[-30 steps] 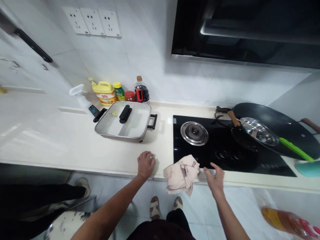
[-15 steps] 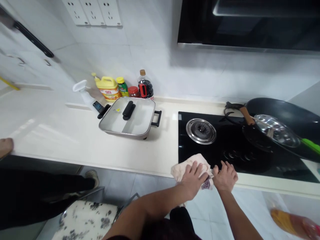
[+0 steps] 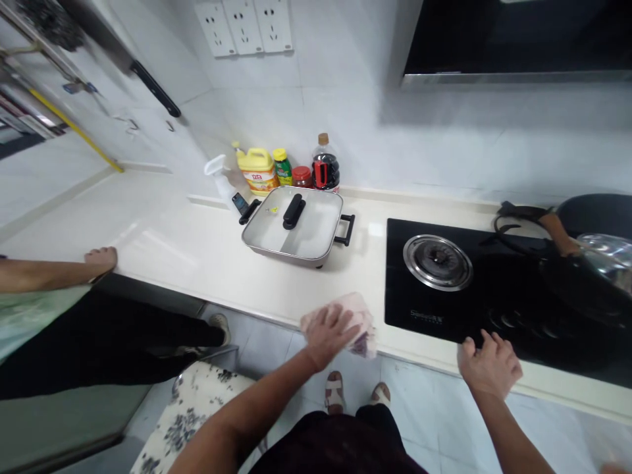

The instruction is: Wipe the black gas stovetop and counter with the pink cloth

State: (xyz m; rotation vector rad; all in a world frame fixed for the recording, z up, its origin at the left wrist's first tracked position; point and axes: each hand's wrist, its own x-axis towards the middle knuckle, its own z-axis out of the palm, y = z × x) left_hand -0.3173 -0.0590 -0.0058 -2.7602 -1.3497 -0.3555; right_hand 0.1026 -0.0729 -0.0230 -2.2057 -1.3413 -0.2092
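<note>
A pale pink cloth [image 3: 363, 313] with a purple patch lies bunched at the counter's front edge, left of the black cooktop [image 3: 429, 313]. My left hand [image 3: 328, 336] is on top of it, holding it against the counter with bent fingers. Farther right, my right hand [image 3: 491, 362] rests open on the front rim of the cooktop, fingers apart and nothing in them. Behind the cloth stands a rectangular electric pan [image 3: 320, 220] with a glass lid and black handles. The cooktop's round burner [image 3: 438, 262] is bare.
Along the wall are a spray bottle [image 3: 220, 181], a yellow detergent jug [image 3: 259, 174], a green bottle [image 3: 282, 169], a red-lidded jar [image 3: 301, 176] and a dark sauce bottle [image 3: 326, 168]. A wok [image 3: 600, 210] sits at right. Another person's hand [image 3: 101, 257] rests on the counter at left.
My left hand and the cloth have slid left along the counter edge, away from the cooktop. My right hand stays by the cooktop's front, now far from the left. The view has turned left.
</note>
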